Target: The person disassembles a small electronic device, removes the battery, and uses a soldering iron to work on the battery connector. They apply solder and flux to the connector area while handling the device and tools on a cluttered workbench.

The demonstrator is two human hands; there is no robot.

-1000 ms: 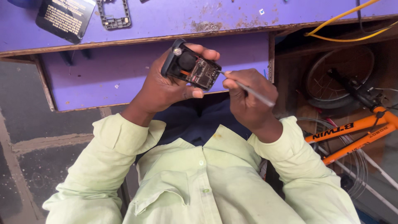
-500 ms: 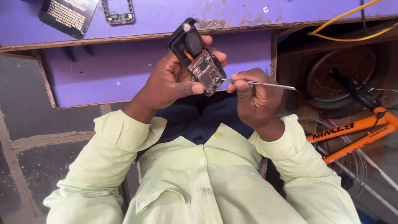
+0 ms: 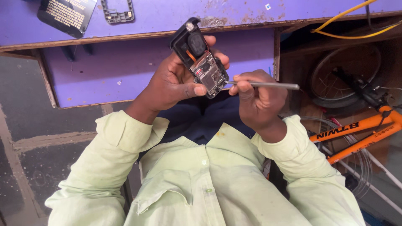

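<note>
The left hand (image 3: 173, 83) is gripping an opened phone (image 3: 200, 56) in front of the purple bench (image 3: 234, 12), back cover already off, circuit board exposed. The right hand (image 3: 255, 98) is pinching a thin metal tool (image 3: 264, 85) at the board's lower edge (the board is not yet lifted out).

Phone (image 3: 201, 56): black plastic shell, slightly glossy; bare circuit board with dull metal shields and an orange flex strip. Tool (image 3: 268, 85): thin metal rod, smooth, satin grey. Bench (image 3: 167, 16): wood painted purple, matt, paint chipped and grimy. Shirt (image 3: 201, 184): pale green cloth, matt, creased. Bike frame (image 3: 356, 132): orange painted metal, glossy. Floor (image 3: 25, 109): rough dark concrete.
</note>
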